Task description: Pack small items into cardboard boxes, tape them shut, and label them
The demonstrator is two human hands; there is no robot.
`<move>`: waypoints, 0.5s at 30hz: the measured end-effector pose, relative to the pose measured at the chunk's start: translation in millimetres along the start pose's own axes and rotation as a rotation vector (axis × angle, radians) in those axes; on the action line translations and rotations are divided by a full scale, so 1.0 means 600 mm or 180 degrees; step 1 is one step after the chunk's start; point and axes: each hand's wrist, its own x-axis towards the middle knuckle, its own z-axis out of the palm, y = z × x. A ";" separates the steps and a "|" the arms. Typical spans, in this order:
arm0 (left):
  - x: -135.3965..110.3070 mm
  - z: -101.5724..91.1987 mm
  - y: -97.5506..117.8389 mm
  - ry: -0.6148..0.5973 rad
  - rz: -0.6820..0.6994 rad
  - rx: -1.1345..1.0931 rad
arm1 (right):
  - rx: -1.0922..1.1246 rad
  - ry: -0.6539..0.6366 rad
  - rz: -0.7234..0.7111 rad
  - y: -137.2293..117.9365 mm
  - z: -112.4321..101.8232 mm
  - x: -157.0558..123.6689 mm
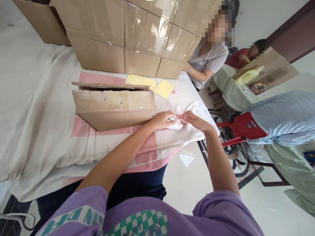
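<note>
Both of my hands are together over the right end of the cloth-covered table. My left hand (pixel 163 120) is closed, with a small shiny bluish-grey thing (pixel 171 119) showing at its thumb. My right hand (pixel 195 121) faces it, thumb and fingers pinched on the edge of a clear and white plastic piece (pixel 176 125). This piece spans the gap between the hands; its exact kind is hard to make out. Just left of my left hand stands a cardboard box (pixel 115 109), its top flap partly raised. Two yellow cards (pixel 164 88) lie behind the box.
Stacked taped cartons (pixel 145 36) rise at the back of the table (pixel 49 108). A person (pixel 209 62) stands beside them. Further right are a red stool (pixel 248 126), another person in blue (pixel 283 114) and a yellow bottle (pixel 249 75). A white scrap (pixel 186 159) lies on the floor.
</note>
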 end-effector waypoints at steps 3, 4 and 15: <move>0.000 0.000 0.002 -0.0005 -0.0033 -0.0055 | -0.0132 0.0186 -0.0133 0.011 -0.004 -0.003; 0.000 0.000 0.002 -0.0004 -0.0053 -0.0072 | -0.0191 0.0221 -0.0192 0.015 -0.006 -0.004; 0.002 0.002 -0.002 0.0010 -0.0052 -0.0076 | -0.0181 0.0272 -0.0088 0.054 0.001 -0.017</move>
